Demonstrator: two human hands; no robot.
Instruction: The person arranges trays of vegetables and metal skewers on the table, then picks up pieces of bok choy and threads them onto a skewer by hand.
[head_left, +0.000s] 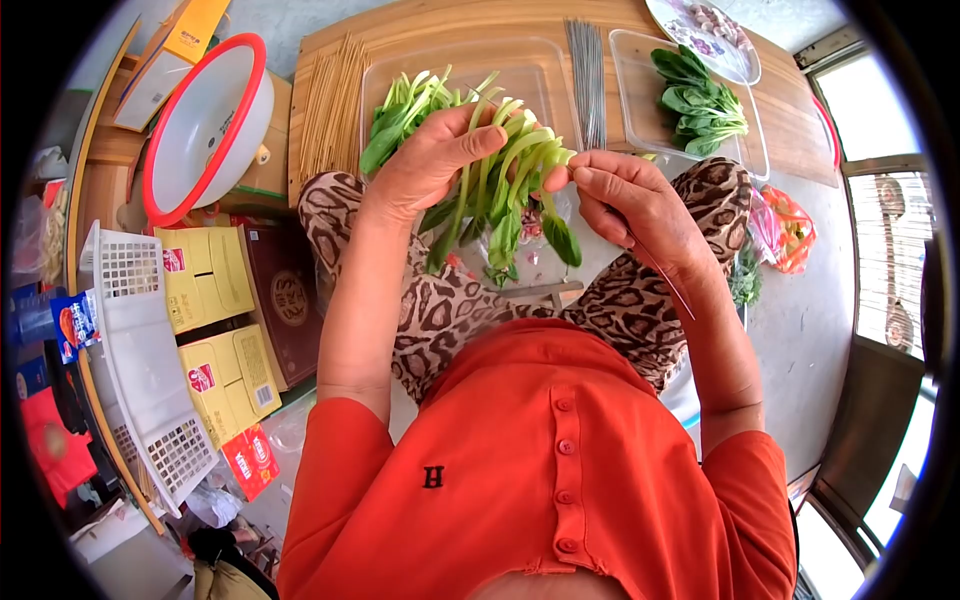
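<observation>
My left hand [440, 165] is closed around a row of leafy greens [510, 165], their pale stems up and leaves hanging down. At the right end of that row, my right hand [630, 205] pinches by the last pale stem and holds a thin skewer [662, 272], whose length sticks out below toward my forearm. How far the skewer runs through the stems is hidden. Just behind my left hand, more greens [405, 115] lie in a clear plastic tray [530, 60]. A second clear tray [640, 110] on the right holds a bunch of dark green leaves [700, 105].
Bamboo sticks [330, 115] lie left on the wooden table [450, 25], and a bundle of grey metal skewers [587, 85] lies between the trays. A plate [745, 65] with meat pieces stands far right. At left are a red-rimmed basin [200, 130], yellow boxes [205, 275] and a white rack [140, 350].
</observation>
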